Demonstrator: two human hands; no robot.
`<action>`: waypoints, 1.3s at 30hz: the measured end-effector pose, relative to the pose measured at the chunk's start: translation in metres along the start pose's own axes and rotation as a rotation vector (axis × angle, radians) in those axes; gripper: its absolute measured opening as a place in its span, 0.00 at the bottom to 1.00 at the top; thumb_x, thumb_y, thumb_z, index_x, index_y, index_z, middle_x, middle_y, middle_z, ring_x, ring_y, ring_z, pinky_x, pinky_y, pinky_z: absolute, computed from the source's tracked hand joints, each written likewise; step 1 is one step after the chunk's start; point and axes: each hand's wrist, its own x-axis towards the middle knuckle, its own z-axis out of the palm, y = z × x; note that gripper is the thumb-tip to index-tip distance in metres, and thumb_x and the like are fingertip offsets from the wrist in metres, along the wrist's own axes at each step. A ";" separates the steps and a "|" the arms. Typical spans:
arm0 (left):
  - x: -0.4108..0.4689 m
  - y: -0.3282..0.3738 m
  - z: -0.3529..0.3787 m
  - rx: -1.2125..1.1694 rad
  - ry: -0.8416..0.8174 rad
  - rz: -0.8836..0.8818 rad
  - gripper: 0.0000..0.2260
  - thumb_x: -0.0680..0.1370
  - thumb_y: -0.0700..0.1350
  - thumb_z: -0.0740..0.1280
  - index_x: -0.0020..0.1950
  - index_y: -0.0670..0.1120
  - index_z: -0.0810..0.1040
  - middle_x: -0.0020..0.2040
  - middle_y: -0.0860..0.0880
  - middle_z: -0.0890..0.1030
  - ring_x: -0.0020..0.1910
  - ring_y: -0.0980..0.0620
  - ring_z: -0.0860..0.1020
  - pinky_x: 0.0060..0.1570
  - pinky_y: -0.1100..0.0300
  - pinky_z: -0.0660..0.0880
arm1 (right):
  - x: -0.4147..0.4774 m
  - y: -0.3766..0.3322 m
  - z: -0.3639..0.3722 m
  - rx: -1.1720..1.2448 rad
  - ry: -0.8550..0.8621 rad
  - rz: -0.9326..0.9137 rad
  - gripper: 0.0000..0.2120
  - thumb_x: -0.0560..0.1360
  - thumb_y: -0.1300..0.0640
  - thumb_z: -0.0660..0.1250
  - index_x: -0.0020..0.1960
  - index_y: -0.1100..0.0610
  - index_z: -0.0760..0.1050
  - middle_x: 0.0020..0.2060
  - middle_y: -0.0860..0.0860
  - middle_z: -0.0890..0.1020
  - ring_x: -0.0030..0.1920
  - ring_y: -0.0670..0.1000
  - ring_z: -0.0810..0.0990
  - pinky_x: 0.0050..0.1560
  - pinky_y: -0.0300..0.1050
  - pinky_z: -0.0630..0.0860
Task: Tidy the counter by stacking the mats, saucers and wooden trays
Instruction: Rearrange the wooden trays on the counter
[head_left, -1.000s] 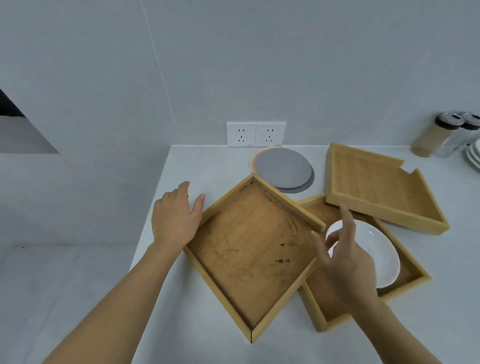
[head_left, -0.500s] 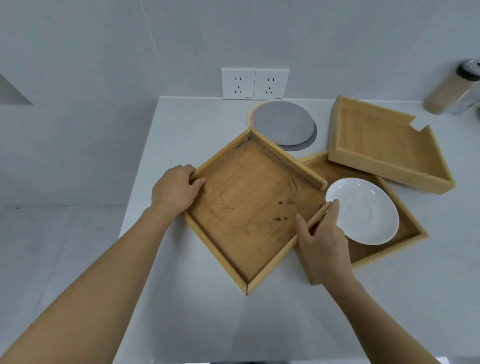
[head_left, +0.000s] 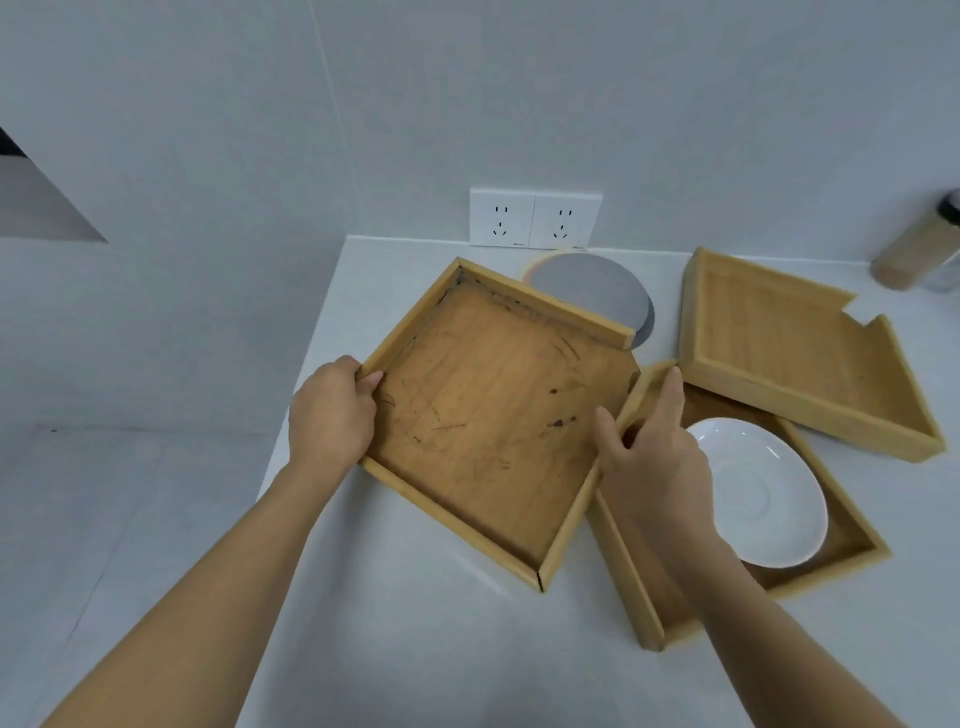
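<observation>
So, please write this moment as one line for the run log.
stage: tray stacking | left hand: grips stained tray | right hand: grips its other side | saucer: in lower tray

Even, cool indoor light; soft picture with wide-angle bending

Light fell diffusely from above, leaving the white worktop (head_left: 415, 649) and the grey wall pale and flat, with no hard glare. Faint soft shadows lay under the stained wooden tray (head_left: 488, 415) near the worktop's front edge and beneath the forearms. The white saucer (head_left: 769, 499) carried only a mild sheen. The whole frame looked slightly soft and smeared, as from compression, and the bottle (head_left: 914, 249) at the worktop's far right corner was blurred. Straight lines bowed toward the frame edges, and the forearms stretched at the bottom corners.
</observation>
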 end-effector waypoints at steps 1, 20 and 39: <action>0.003 0.000 -0.003 0.008 0.035 -0.026 0.13 0.80 0.46 0.59 0.42 0.39 0.72 0.37 0.45 0.73 0.37 0.46 0.70 0.35 0.56 0.62 | 0.005 -0.008 0.000 -0.024 -0.007 -0.044 0.36 0.76 0.44 0.59 0.75 0.58 0.45 0.31 0.54 0.77 0.33 0.53 0.78 0.37 0.52 0.78; 0.079 -0.032 -0.008 -0.036 0.157 -0.409 0.13 0.80 0.47 0.59 0.45 0.38 0.74 0.45 0.39 0.78 0.43 0.40 0.74 0.38 0.54 0.65 | 0.129 -0.078 0.087 -0.211 -0.261 -0.303 0.05 0.75 0.58 0.56 0.45 0.59 0.61 0.32 0.52 0.68 0.37 0.58 0.71 0.39 0.52 0.70; 0.114 -0.043 0.025 -0.026 0.187 -0.373 0.12 0.79 0.45 0.60 0.40 0.38 0.73 0.36 0.43 0.74 0.36 0.45 0.70 0.34 0.55 0.63 | 0.166 -0.063 0.124 -0.247 -0.275 -0.308 0.06 0.77 0.56 0.56 0.46 0.58 0.60 0.31 0.51 0.67 0.35 0.56 0.70 0.36 0.49 0.69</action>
